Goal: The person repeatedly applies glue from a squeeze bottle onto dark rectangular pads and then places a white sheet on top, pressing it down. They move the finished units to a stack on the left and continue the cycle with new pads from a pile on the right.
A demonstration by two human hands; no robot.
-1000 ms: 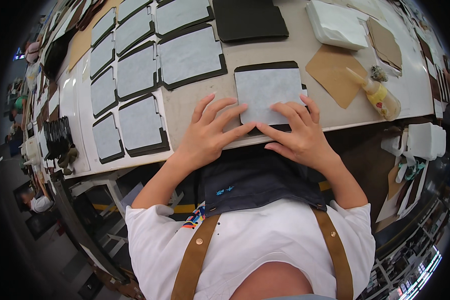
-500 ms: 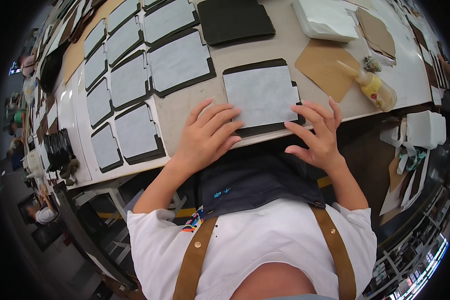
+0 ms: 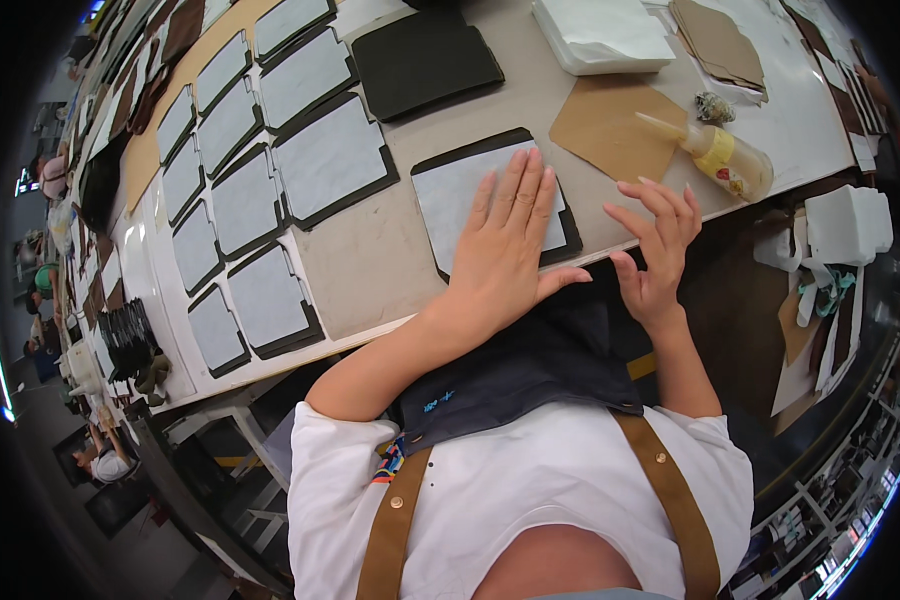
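Directly before me lies a black panel with a pale grey-blue sheet on it, close to the table's front edge. My left hand lies flat on the sheet, its fingers stretched toward the far side and its thumb out over the near right corner. It covers much of the sheet. To the right of the panel, my right hand is held up by the table edge, fingers bent and apart, with nothing in it.
Rows of similar lined black panels fill the left. Behind are a black stack and a white stack. At right lie a tan card, a nozzle bottle, a greyish lump and brown pieces.
My left hand has moved from the sheet's left edge onto its middle and flattened out. My right hand has come off the panel's right edge, moving right. The view has shifted slightly.
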